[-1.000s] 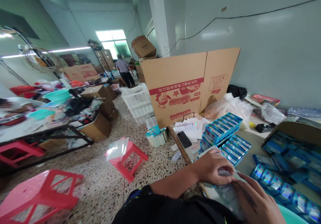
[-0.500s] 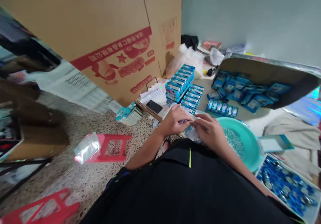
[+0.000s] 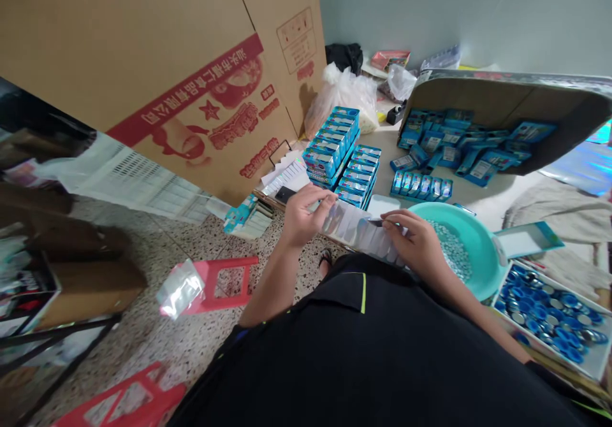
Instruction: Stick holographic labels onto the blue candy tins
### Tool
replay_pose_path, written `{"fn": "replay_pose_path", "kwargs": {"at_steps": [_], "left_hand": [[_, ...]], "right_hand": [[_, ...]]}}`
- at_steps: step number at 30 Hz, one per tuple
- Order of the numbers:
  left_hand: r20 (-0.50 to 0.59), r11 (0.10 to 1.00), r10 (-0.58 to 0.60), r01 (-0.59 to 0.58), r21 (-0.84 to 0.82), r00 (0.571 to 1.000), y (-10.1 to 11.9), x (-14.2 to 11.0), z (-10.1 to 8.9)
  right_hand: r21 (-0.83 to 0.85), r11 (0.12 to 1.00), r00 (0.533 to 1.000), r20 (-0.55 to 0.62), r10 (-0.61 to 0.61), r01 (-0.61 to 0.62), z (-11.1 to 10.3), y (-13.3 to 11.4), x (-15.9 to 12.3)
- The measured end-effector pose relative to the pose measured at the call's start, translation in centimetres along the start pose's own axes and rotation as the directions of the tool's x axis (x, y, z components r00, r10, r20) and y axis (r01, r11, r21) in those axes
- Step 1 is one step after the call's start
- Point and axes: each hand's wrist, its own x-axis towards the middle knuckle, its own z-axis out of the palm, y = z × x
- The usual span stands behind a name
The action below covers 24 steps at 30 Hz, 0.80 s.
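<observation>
A translucent plastic strip point(image 3: 351, 220), divided into several whitish segments, stretches between my hands at the table's near edge. My left hand point(image 3: 306, 215) pinches its left end between thumb and fingers. Farther right, my right hand point(image 3: 417, 243) is closed on the strip, thumb against fingertips. A small dark shape shows at those fingertips; I cannot make out what it is. Just beyond the strip stand stacks of blue packs point(image 3: 329, 150). A turquoise basin point(image 3: 485, 258) holding many small pale pieces lies right beside my right hand.
An open carton point(image 3: 526, 89) with loose blue packs stands at the back right. Near the basin is a white box point(image 3: 593, 366) of blue and silver round parts. A phone point(image 3: 284, 194) lies left of my left hand. A large cardboard box point(image 3: 201, 38) rises at the left, above red stools point(image 3: 224, 262).
My hands have moved apart, the left one leftward and up, and the strip between them is now spread out to view. The whole view has shifted slightly.
</observation>
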Motion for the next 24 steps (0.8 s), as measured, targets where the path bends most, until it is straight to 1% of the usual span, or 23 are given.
{"fn": "replay_pose_path", "kwargs": {"at_steps": [2, 3, 5, 7, 8, 11, 13, 15, 17, 19, 21, 23, 24], "left_hand": [[0.1, 0.998, 0.058, -0.061, 0.032, 0.993, 0.0, 0.0, -0.4], [0.122, 0.996, 0.08, -0.083, 0.025, 0.989, 0.0, -0.1, -0.4], [0.092, 0.997, 0.079, -0.078, -0.023, 0.993, 0.0, -0.3, 0.0], [0.031, 0.993, 0.008, -0.004, -0.12, 0.999, -0.1, -0.6, 0.5], [0.02, 0.982, -0.042, 0.045, -0.182, 0.999, -0.3, -0.6, 0.7], [0.056, 0.916, -0.175, 0.183, -0.358, 0.983, -0.9, -0.4, 1.4], [0.086, 0.871, -0.214, 0.23, -0.435, 0.973, -1.1, 0.1, 1.8], [0.112, 0.834, -0.229, 0.254, -0.49, 0.967, -1.1, 0.6, 2.2], [0.143, 0.806, -0.232, 0.273, -0.525, 0.962, -1.0, 1.1, 2.7], [0.163, 0.788, -0.241, 0.291, -0.543, 0.957, -1.0, 1.5, 3.1], [0.159, 0.774, -0.246, 0.293, -0.561, 0.956, -1.0, 1.9, 3.4], [0.148, 0.764, -0.24, 0.281, -0.581, 0.959, -0.9, 2.3, 3.6], [0.148, 0.763, -0.23, 0.272, -0.586, 0.962, -0.9, 2.5, 3.6]], "right_hand": [[-0.015, 0.999, 0.998, 0.027, 0.048, -0.048, 0.0, 0.2, -0.3], [-0.027, 0.997, 0.996, 0.043, 0.074, -0.073, -0.1, 0.2, -0.4], [-0.027, 0.992, 0.991, 0.047, 0.124, -0.122, -0.2, 0.3, -0.5], [-0.019, 0.988, 0.988, 0.022, 0.152, -0.152, -0.6, 0.3, -0.6], [-0.021, 0.987, 0.987, 0.006, 0.161, -0.161, -0.8, 0.3, -0.6], [-0.06, 0.975, 0.977, -0.025, 0.214, -0.215, -1.5, 0.7, -0.9], [-0.143, 0.946, 0.957, -0.028, 0.289, -0.29, -1.6, 1.1, -1.1], [-0.219, 0.909, 0.933, -0.012, 0.36, -0.354, -1.6, 1.5, -1.3], [-0.238, 0.89, 0.918, -0.01, 0.397, -0.388, -1.6, 1.9, -1.6], [-0.207, 0.887, 0.91, -0.054, 0.41, -0.412, -1.8, 2.3, -2.0], [-0.15, 0.883, 0.895, -0.125, 0.429, -0.444, -2.4, 2.9, -2.4], [-0.098, 0.867, 0.862, -0.21, 0.462, -0.489, -3.5, 3.8, -3.1], [-0.078, 0.853, 0.836, -0.261, 0.483, -0.517, -4.2, 4.4, -3.6]]}}
